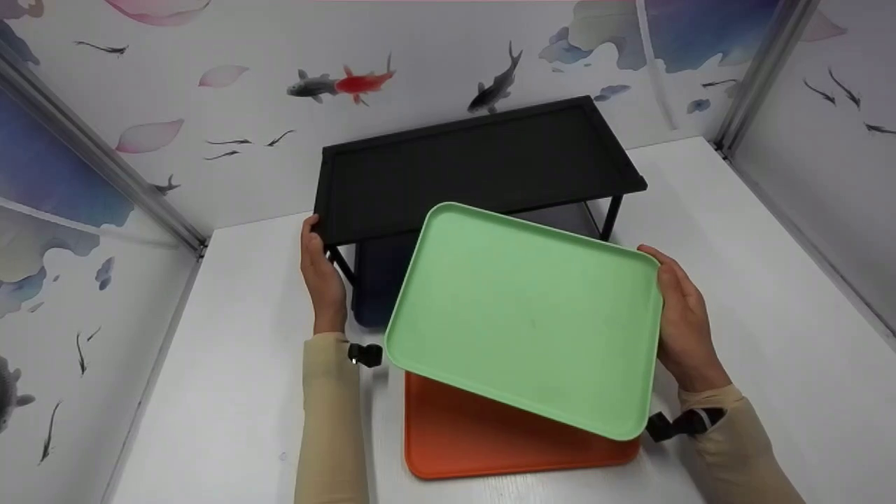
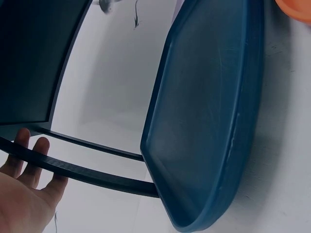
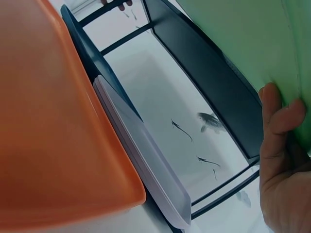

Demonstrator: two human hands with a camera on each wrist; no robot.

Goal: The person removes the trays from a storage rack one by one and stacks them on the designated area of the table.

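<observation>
My right hand grips the right edge of a light green tray, thumb at the rim and fingers on the underside. The tray is held tilted over an orange tray, hiding much of it. My left hand rests against the left side of a black rack. Its fairly straight fingers lie on the outer side of the rack's leg. Beneath the rack's top sits a dark blue tray, partly covered by the green one in the head view.
Pale lavender trays are stacked under the rack, beside the blue tray. The white table has printed wall panels behind it and at both sides. Metal posts stand at the corners.
</observation>
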